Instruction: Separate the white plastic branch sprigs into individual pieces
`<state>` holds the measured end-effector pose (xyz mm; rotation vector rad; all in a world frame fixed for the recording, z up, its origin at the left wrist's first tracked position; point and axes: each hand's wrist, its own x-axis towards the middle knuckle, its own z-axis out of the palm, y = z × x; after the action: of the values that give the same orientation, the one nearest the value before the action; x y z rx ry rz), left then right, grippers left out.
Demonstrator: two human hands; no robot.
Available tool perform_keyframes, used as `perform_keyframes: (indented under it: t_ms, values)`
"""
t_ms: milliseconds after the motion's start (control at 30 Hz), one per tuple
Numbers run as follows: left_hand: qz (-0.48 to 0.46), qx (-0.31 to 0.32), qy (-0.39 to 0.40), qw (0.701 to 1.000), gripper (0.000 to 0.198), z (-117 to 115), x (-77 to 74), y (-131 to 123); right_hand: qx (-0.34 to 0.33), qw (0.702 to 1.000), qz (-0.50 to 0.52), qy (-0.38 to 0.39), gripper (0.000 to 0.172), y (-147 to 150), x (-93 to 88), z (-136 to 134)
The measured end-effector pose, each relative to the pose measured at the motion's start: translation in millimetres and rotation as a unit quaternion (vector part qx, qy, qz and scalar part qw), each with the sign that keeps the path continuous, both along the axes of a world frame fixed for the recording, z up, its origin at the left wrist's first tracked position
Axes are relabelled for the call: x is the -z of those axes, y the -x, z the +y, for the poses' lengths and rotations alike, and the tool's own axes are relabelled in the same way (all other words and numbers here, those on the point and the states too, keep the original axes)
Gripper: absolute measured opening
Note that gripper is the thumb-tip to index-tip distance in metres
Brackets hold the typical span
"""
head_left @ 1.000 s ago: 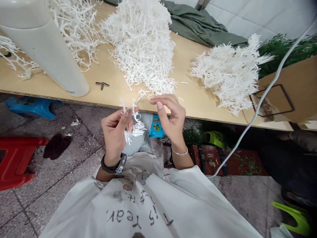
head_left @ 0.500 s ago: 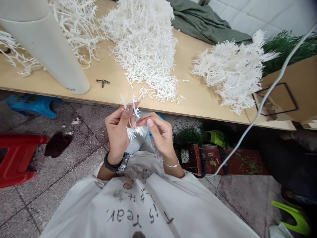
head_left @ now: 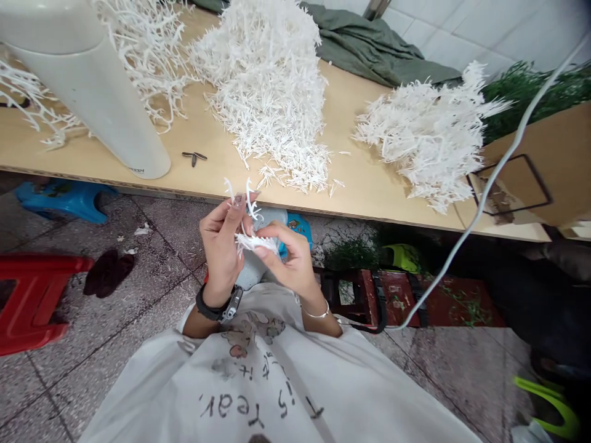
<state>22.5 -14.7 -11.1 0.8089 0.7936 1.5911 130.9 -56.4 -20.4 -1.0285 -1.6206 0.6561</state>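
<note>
In front of my lap, my left hand [head_left: 223, 240] pinches a thin white branched plastic stem [head_left: 250, 200], whose prongs stick up past the thumb. White needle-like sprigs [head_left: 257, 242] form a tuft at the lower end of the stem. Thumb and fingers of my right hand [head_left: 290, 255] are closed on this tuft from the right side. Just beyond the hands, on the table [head_left: 364, 191], lies a large heap of small white sprigs [head_left: 281, 92]. The fingers partly cover where stem and sprigs meet.
A tall white bottle [head_left: 101, 98] stands at the table's left, near branched white stems [head_left: 143, 61]. Sunflower seeds [head_left: 194, 157] lie beside it. Farther right are another white sprig pile [head_left: 425, 135], a cable [head_left: 489, 191] and a cardboard box [head_left: 549, 166]. A red stool [head_left: 41, 264] stands left.
My right hand has turned and lowered slightly, its thumb and fingers now closed over the white tuft. The left hand keeps its hold on the stem. The view has shifted a little.
</note>
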Motion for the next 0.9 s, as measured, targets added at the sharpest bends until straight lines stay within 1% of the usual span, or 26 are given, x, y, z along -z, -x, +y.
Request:
perform_keyframes:
  t_ms: [33,167,367,433,500,567,700,767,833,900]
  values:
    - [0.006,-0.005,-0.003,1.000,0.025,-0.2,-0.2,0.0,0.013,1.000,-0.010,-0.004,0.013,-0.7,-0.9,-0.6]
    - [0.009,-0.001,-0.007,1.000,0.032,-1.0,-1.1,0.4,0.035,0.999,-0.029,-0.027,0.018,-3.5,-3.1,-3.3]
    - [-0.052,0.030,0.009,0.998,0.024,-2.3,-1.7,0.1,0.057,0.998,0.003,-0.036,0.021,-3.2,-1.3,-6.3]
    - [-0.059,0.037,0.018,0.997,0.024,-3.2,-1.4,-0.4,0.070,0.997,0.006,-0.040,0.022,-2.6,-2.1,-6.8]
    - [-0.055,0.043,0.027,0.997,0.022,-4.0,-0.5,-0.6,0.097,0.993,0.000,-0.063,0.023,-2.6,-3.3,-7.3]
    - [-0.048,0.046,0.033,0.997,0.021,-4.5,0.4,-0.4,0.137,0.986,-0.013,-0.099,0.022,-2.9,-3.7,-7.9]
    - [-0.023,0.036,0.023,0.999,0.022,-6.4,0.6,0.9,0.210,0.962,-0.032,-0.170,0.020,-1.7,-0.9,-9.9]
    - [0.001,0.050,0.016,0.999,0.022,-9.2,-0.4,1.2,0.238,0.951,-0.024,-0.195,0.018,0.3,0.1,-11.3]
    - [0.016,0.071,0.008,0.997,0.023,-12.9,-1.5,0.2,0.260,0.948,0.003,-0.181,0.019,1.8,-1.0,-12.7]
    - [0.012,0.091,0.008,0.996,0.029,-16.7,-2.4,-2.5,0.266,0.954,0.051,-0.131,0.023,1.6,-4.4,-13.8]
